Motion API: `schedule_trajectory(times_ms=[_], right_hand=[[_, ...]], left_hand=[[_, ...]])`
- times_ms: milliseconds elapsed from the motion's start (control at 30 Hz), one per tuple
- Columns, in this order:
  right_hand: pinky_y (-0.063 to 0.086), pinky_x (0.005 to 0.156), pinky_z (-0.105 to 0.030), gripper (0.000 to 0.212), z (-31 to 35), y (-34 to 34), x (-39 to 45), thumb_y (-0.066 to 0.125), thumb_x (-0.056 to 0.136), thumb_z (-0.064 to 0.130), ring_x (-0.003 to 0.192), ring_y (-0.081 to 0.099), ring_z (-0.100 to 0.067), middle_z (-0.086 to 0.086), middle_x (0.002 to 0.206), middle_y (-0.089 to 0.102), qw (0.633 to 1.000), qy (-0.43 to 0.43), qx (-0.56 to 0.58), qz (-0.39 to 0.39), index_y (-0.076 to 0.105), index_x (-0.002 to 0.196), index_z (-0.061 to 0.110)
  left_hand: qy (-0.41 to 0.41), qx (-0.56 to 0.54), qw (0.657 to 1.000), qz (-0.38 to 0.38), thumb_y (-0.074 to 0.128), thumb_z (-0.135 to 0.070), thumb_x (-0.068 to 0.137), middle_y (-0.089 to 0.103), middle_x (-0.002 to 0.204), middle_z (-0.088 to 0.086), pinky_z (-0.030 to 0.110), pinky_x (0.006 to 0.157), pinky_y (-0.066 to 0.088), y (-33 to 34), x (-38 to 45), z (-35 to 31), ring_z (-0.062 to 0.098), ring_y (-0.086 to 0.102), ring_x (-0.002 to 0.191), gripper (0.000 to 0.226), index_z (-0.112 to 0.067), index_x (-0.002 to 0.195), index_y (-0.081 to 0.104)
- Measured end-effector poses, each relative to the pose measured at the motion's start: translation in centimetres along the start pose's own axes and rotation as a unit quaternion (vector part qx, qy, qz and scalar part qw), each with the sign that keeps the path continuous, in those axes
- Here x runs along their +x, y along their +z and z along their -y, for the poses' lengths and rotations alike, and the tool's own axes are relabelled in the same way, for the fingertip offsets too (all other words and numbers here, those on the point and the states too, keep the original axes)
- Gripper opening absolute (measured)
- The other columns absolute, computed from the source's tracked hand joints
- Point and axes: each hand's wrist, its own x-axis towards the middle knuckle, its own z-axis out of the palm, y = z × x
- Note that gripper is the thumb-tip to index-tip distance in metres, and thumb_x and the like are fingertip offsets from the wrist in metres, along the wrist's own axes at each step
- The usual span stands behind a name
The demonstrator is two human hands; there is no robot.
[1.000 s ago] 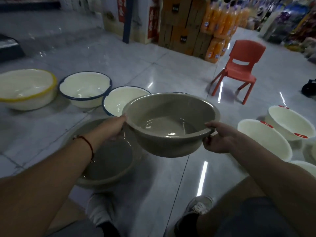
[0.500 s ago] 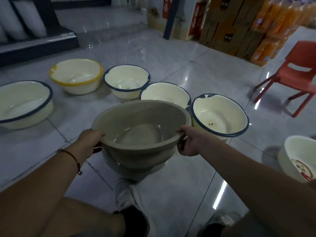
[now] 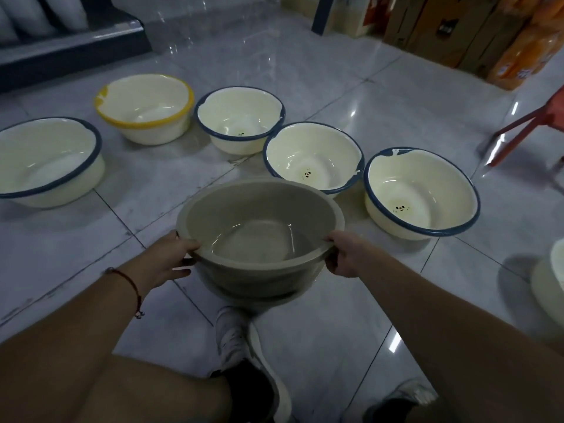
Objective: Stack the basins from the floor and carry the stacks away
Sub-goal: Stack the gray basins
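Observation:
I hold a grey basin low over the tiled floor, in front of my feet. It looks like a nested grey stack, with a second rim showing below. My left hand grips its left rim and my right hand grips its right rim. Beyond it, cream basins stand on the floor in an arc: a blue-rimmed one at far left, a yellow-rimmed one, then three blue-rimmed ones.
Another cream basin is cut off at the right edge. A red chair's legs stand at right. Cardboard boxes and orange packs line the back right. A dark shelf base sits at back left. My shoes are below the basin.
I have turned left with the grey basin, from over another grey basin to in front of the cream row, and lowered it toward the floor. Both hands keep their hold on the rim.

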Motion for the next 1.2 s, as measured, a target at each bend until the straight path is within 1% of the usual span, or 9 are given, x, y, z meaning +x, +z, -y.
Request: schedule_trajectory(times_ms=[200, 367, 567, 633, 700, 900, 967, 1067, 1200], right_hand=[[0.045, 0.051, -0.023, 0.018, -1.5, -2.6, 2.9, 0.063, 0.090, 0.015, 0.061, 0.055, -0.016, -0.010, 0.081, 0.058, 0.992, -0.069, -0.104, -0.029, 0.056, 0.104, 0.006], [0.042, 0.052, -0.026, 0.021, -3.9, -7.3, 4.7, 0.060, 0.090, 0.014, 0.062, 0.058, -0.021, -0.015, 0.082, 0.060, 0.980, -0.102, -0.151, -0.075, 0.054, 0.106, 0.002], [0.041, 0.055, -0.027, 0.022, -6.1, -16.2, 4.1, 0.063, 0.085, 0.017, 0.067, 0.052, -0.019, -0.007, 0.081, 0.056, 0.961, -0.142, -0.183, -0.152, 0.057, 0.102, 0.004], [0.041, 0.056, -0.026, 0.017, -6.9, -19.1, 3.7, 0.063, 0.085, 0.014, 0.067, 0.049, -0.017, -0.006, 0.080, 0.054, 0.960, -0.145, -0.159, -0.178, 0.058, 0.097, 0.004], [0.040, 0.057, -0.027, 0.014, -8.0, -21.9, 3.5, 0.063, 0.084, 0.012, 0.067, 0.049, -0.017, -0.007, 0.081, 0.054, 0.962, -0.137, -0.116, -0.205, 0.057, 0.094, 0.004], [0.041, 0.062, -0.033, 0.022, -11.5, -29.0, 3.1, 0.059, 0.082, 0.013, 0.070, 0.049, -0.021, -0.009, 0.083, 0.053, 0.954, -0.092, -0.011, -0.287, 0.054, 0.100, 0.002], [0.042, 0.065, -0.034, 0.025, -12.4, -30.9, 3.5, 0.056, 0.083, 0.013, 0.077, 0.052, -0.025, -0.011, 0.089, 0.054, 0.944, -0.097, -0.002, -0.316, 0.055, 0.105, 0.000], [0.051, 0.085, -0.042, 0.043, -13.3, -32.6, 4.1, 0.053, 0.088, 0.013, 0.100, 0.057, -0.033, -0.016, 0.109, 0.055, 0.940, -0.085, 0.012, -0.330, 0.046, 0.128, -0.002], [0.048, 0.095, -0.044, 0.071, -14.4, -34.0, 4.9, 0.059, 0.088, 0.012, 0.118, 0.054, -0.039, -0.020, 0.129, 0.051, 0.935, -0.062, 0.018, -0.349, 0.021, 0.147, 0.004]], left_hand=[[0.005, 0.068, 0.998, 0.015, 0.072, -0.027, 0.090, 0.056, 0.131, 0.006, 0.040, 0.087, 0.048, 2.1, 1.5, -0.1, 0.029, 0.058, 0.111, 0.069, -0.036, 0.147, 0.034], [0.027, 0.201, 0.978, 0.045, 0.073, -0.023, 0.088, 0.059, 0.116, 0.004, 0.026, 0.065, 0.043, 6.1, 0.8, 0.3, 0.021, 0.054, 0.092, 0.074, -0.028, 0.150, 0.035], [0.095, 0.330, 0.932, 0.117, 0.069, -0.024, 0.092, 0.041, 0.152, 0.006, 0.038, 0.097, 0.045, 12.1, -1.3, 0.0, 0.027, 0.041, 0.138, 0.071, -0.028, 0.152, 0.032], [0.092, 0.367, 0.914, 0.146, 0.067, -0.026, 0.093, 0.049, 0.142, 0.006, 0.038, 0.091, 0.049, 14.6, -1.6, -0.7, 0.028, 0.055, 0.119, 0.070, -0.027, 0.153, 0.031], [0.093, 0.386, 0.901, 0.173, 0.068, -0.030, 0.092, 0.057, 0.116, 0.002, 0.029, 0.070, 0.046, 17.4, -1.6, -1.4, 0.021, 0.053, 0.094, 0.073, -0.027, 0.154, 0.029], [0.170, 0.477, 0.832, 0.226, 0.066, -0.034, 0.092, 0.056, 0.125, 0.008, 0.024, 0.063, 0.042, 26.0, -2.7, -2.6, 0.018, 0.053, 0.095, 0.069, -0.039, 0.150, 0.029], [0.165, 0.484, 0.825, 0.242, 0.066, -0.033, 0.092, 0.058, 0.118, 0.005, 0.022, 0.060, 0.040, 28.5, -2.8, -2.5, 0.013, 0.052, 0.085, 0.059, -0.039, 0.143, 0.038], [0.178, 0.474, 0.838, 0.205, 0.071, -0.032, 0.087, 0.062, 0.095, 0.004, 0.024, 0.055, 0.039, 32.4, -2.1, -1.3, 0.013, 0.054, 0.074, 0.036, -0.019, 0.120, 0.062], [0.219, 0.473, 0.831, 0.195, 0.075, -0.025, 0.084, 0.061, 0.081, 0.001, 0.027, 0.062, 0.040, 37.0, -1.7, 0.7, 0.025, 0.060, 0.085, 0.016, -0.015, 0.090, 0.064]])
